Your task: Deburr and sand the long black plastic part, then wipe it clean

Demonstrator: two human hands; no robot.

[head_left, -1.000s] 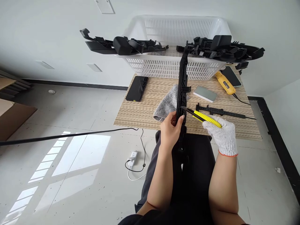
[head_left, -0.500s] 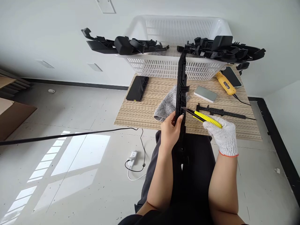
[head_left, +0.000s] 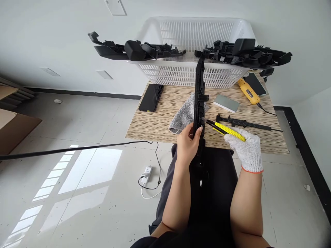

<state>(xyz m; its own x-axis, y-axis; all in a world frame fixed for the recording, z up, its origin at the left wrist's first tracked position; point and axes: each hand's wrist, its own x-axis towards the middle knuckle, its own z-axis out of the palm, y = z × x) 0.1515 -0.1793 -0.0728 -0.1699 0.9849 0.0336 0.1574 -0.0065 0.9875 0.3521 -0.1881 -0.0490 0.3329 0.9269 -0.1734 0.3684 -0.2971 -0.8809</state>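
Observation:
My bare left hand [head_left: 188, 144] grips a long black plastic trim piece [head_left: 199, 86], thumb on its near face. The piece stands lengthwise in front of me, its lower end over my lap and its upper end at the basket's front. In a white knit glove, my right hand [head_left: 245, 146] is closed round tweezers [head_left: 230, 131] with yellow ribbed grips. Their dark, thin tips meet the trim piece's right side just above my left thumb; the exact contact is too small to make out. Behind the piece, a grey cloth [head_left: 182, 115] lies on the table.
A white basket [head_left: 181, 73] at the back carries black plastic parts [head_left: 139, 51] across its rim. On the table [head_left: 144, 127] are a black phone [head_left: 151, 97], a grey-green box [head_left: 227, 103], a caliper [head_left: 245, 124] and a yellow corded tool [head_left: 248, 91]. A power strip [head_left: 147, 174] lies on the floor.
Almost nothing differs. The view has shifted very slightly; both hands keep their grip and the tweezers' tips stay at the same spot on the trim piece.

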